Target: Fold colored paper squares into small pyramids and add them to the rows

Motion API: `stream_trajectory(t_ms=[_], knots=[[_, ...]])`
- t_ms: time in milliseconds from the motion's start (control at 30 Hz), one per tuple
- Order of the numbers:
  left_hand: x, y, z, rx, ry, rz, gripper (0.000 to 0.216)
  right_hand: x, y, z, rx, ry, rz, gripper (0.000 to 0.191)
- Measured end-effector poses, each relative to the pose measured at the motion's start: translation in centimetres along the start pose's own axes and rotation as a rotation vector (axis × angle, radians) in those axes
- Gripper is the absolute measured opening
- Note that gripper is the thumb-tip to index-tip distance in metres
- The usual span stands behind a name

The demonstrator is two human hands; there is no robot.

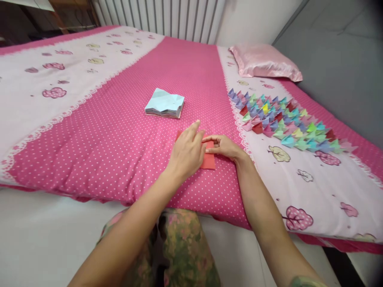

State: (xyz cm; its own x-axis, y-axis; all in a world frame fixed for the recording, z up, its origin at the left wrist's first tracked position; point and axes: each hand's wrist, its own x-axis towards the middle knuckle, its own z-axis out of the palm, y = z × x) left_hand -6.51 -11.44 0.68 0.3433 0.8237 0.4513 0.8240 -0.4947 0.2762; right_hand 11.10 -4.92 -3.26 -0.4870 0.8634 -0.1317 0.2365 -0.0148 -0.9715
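A red sheet of origami paper (208,161) lies on the pink dotted bedspread near the bed's front edge, partly covered by both hands. My left hand (188,150) rests flat over its left part, fingers stretched out and pointing away from me. From the right, my right hand (220,146) pinches the sheet's right part between thumb and fingers. Whether the paper has a fold under my left hand is hidden. Beyond the hands sits a stack of square paper (164,102), its top sheet pale blue and wavy.
Rows of small folded paper shapes (284,119) in many colours stand on the right of the bed. A pink satin pillow (265,61) lies behind them. A white slatted headboard (161,18) closes the far end, and a grey wall (335,59) runs along the right.
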Motion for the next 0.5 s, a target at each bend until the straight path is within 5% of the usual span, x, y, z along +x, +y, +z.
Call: stream_trajectory(t_ms=[133,267,433,500], knots=[[0.4,0.2,1.4,0.073,-0.183,0.071,0.042,0.0,0.1,0.1,0.034,-0.010,-0.031,0.043],[0.0,-1.0,3.6,0.135,-0.333,-0.091,0.056,0.0,0.3,0.2,0.054,-0.002,-0.005,0.048],[-1.0,-2.0,4.7,0.163,-0.291,-0.182,0.064,0.2,0.8,-0.3,-0.073,0.044,-0.007,0.047],[-1.4,-2.0,4.6,0.166,-0.269,-0.194,0.066,0.2,0.7,-0.6,-0.197,0.186,-0.038,0.048]])
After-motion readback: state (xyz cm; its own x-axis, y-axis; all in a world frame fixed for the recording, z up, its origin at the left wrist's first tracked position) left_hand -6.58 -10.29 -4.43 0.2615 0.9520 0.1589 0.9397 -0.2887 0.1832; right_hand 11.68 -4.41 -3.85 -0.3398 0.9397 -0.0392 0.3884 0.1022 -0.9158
